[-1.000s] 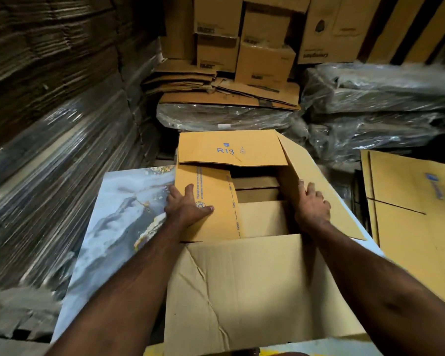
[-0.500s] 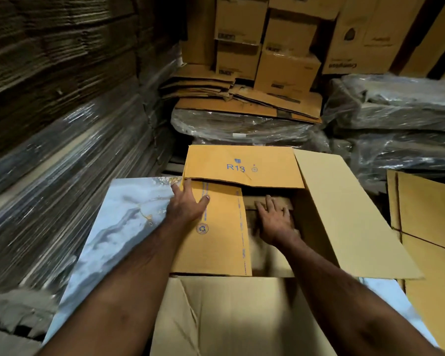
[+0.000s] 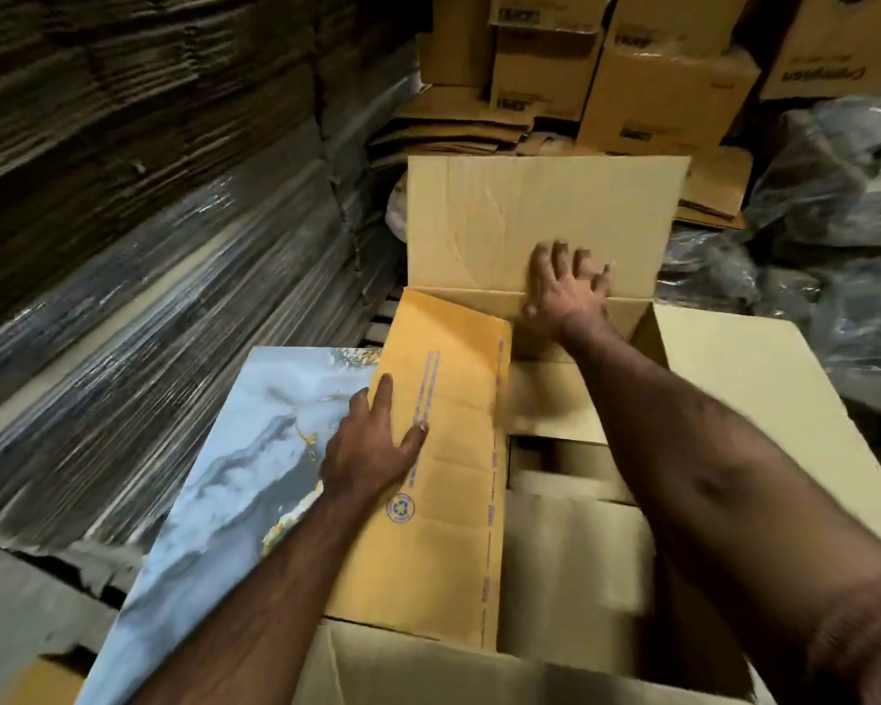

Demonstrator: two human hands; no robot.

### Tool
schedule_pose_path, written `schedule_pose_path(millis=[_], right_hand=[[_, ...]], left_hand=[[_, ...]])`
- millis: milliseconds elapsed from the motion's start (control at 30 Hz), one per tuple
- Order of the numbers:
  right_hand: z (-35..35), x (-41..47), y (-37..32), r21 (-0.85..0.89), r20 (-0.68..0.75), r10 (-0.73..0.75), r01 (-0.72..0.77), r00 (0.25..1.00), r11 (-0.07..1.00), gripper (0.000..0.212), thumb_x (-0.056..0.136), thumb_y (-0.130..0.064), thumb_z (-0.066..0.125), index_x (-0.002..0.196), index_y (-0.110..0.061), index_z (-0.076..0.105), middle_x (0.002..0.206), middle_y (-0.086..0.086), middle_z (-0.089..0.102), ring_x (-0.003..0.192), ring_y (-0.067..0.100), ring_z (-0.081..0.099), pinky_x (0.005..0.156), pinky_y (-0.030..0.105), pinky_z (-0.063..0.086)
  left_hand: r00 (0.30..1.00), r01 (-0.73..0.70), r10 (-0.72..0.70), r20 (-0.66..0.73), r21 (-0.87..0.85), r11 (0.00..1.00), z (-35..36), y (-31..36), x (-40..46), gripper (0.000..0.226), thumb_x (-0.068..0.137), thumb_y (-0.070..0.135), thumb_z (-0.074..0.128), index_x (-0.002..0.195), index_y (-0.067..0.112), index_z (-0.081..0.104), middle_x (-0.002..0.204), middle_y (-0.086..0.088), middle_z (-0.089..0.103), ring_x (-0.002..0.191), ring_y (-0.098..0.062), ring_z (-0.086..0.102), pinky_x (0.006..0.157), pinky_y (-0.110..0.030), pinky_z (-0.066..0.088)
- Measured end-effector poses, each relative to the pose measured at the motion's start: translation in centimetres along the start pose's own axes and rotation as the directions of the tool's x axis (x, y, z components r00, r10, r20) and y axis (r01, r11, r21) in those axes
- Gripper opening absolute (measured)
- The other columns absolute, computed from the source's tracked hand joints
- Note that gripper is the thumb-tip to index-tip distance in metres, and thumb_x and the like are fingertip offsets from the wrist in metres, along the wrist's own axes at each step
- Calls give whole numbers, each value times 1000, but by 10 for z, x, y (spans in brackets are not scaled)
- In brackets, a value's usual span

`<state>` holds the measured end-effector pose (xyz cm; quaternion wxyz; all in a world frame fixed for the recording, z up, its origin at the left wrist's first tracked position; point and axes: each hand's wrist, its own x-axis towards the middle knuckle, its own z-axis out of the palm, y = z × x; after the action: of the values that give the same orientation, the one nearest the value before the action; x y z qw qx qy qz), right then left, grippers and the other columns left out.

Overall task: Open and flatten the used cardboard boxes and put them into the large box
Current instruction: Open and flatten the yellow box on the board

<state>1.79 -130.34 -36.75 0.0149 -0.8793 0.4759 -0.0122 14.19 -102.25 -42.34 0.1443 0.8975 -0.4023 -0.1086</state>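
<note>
Stacked cardboard walls crowd the large box point(image 3: 764, 379). Your left hand point(image 3: 372, 445) lies flat on its orange flap point(image 3: 453, 450); right hand point(image 3: 568, 292), fingers spread, presses the far flap point(image 3: 530, 221) outward. Crease it fully back.

Large box point(image 3: 764, 399): plain brown cardboard, open top, fills centre to 5 o'clock. Far flap point(image 3: 540, 221) raised upright at 12 o'clock, creased. Left flap point(image 3: 448, 450), orange-yellow with blue print and recycle mark, folded inward over opening. Right flap spread outward at 3 o'clock. Flattened cardboard pieces point(image 3: 570, 552) lying inside, blurred.
</note>
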Motion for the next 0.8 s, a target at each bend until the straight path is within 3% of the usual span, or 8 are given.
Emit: schedule_pose_path(millis=[133, 267, 367, 433, 533, 633, 733, 800], right_hand=[[31, 17, 14, -1, 283, 56, -58, 957, 998, 92, 88, -66, 50, 158, -29, 2, 166, 2, 5, 152, 36, 0, 111, 76, -1], [35, 20, 14, -17, 314, 53, -50, 948, 999, 102, 84, -56, 64, 157, -28, 0, 165, 4, 6, 151, 37, 1, 109, 78, 0], [30, 6, 12, 48, 316, 28, -46, 948, 998, 103, 86, -45, 67, 158, -26, -4, 166, 4, -9, 151, 36, -9, 112, 75, 2], [35, -21, 0, 121, 260, -3, -29, 966, 992, 95, 92, -44, 61, 158, -23, -3, 165, 7, -15, 151, 35, -10, 115, 70, 4], [58, -83, -31, 298, 171, -54, 0, 984, 955, 71, 100, -43, 46, 157, -18, 11, 166, 9, -3, 152, 32, 4, 117, 63, 13], [72, -140, -56, 577, 127, 85, -143, 988, 804, 60, 103, -45, 38, 151, -10, 28, 161, 20, 14, 146, 39, 23, 114, 54, 29], [74, -180, -67, 745, 306, 313, -431, 899, 508, 70, 101, -58, 29, 148, -6, 34, 152, 25, 31, 134, 42, 40, 110, 49, 37], [69, -201, -70, 791, 457, 314, -542, 832, 285, 86, 91, -75, 20, 141, -10, 45, 141, 18, 49, 123, 36, 51, 103, 47, 44]], left_hand=[[1000, 9, -9, -4, 7, 1000, 3, -1, 1, 82, 91, 67, 42, 157, 33, 7, 146, -6, 32, 127, -33, 47, 96, -48, 45], [999, 27, -27, -16, -6, 1000, 1, 0, 3, 79, 92, 65, 43, 156, 34, 9, 146, -6, 34, 128, -32, 47, 98, -47, 45], [999, 33, -33, -23, -22, 999, -2, 2, 0, 76, 92, 62, 44, 155, 34, 12, 143, -5, 36, 125, -34, 50, 96, -48, 45], [998, 48, -50, -34, -43, 998, -6, 3, 0, 72, 93, 60, 44, 154, 35, 16, 142, -5, 38, 123, -35, 51, 93, -48, 45], [997, 61, -64, -43, -72, 996, -5, 2, 1, 66, 93, 55, 46, 151, 33, 22, 142, -6, 40, 122, -36, 52, 92, -48, 46], [996, -13, -2, -90, -161, 987, -5, -1, -7, 65, 93, 48, 50, 150, 27, 28, 151, -4, 33, 131, -31, 45, 99, -47, 44], [986, -73, 14, -166, -356, 932, -10, -2, -16, 67, 93, 40, 53, 152, 21, 29, 157, -2, 26, 140, -21, 32, 106, -42, 37], [982, -62, -32, -184, -484, 873, -15, -2, -20, 67, 89, 42, 51, 149, 16, 37, 154, -5, 31, 140, -22, 33, 109, -39, 35]])
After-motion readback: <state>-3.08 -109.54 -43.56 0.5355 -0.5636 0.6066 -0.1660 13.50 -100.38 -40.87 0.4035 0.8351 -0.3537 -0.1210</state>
